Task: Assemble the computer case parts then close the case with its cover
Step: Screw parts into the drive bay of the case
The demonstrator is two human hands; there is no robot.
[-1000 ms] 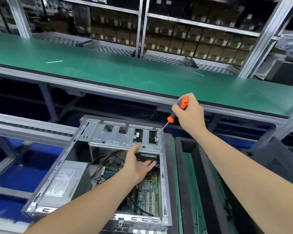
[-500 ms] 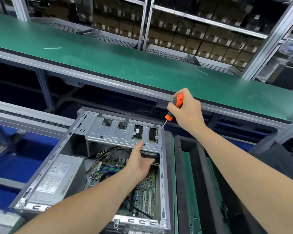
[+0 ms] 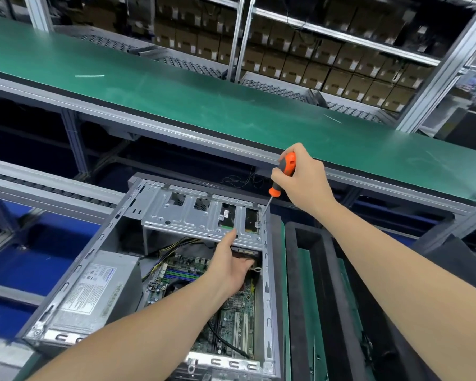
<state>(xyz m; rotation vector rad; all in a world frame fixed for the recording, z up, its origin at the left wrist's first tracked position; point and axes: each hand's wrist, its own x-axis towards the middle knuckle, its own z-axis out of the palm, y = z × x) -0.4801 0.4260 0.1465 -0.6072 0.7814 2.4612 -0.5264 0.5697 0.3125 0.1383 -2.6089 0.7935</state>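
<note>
An open grey computer case lies on its side in front of me, with the motherboard and a boxy power supply showing inside. A silver drive cage spans the case's far end. My right hand grips an orange-handled screwdriver, whose tip sits on a screw at the cage's right corner. My left hand reaches under the cage's front edge, thumb up against the metal and fingers curled beneath it round a dark part that is mostly hidden.
A long green conveyor belt runs across behind the case. Shelves of cardboard boxes stand further back. To the right of the case is a black foam tray with green panels. Blue bins lie at the left.
The view has tilted slightly. My left thumb rose to the cage's front edge and the fingers tucked under it. The screwdriver stays on the same corner screw.
</note>
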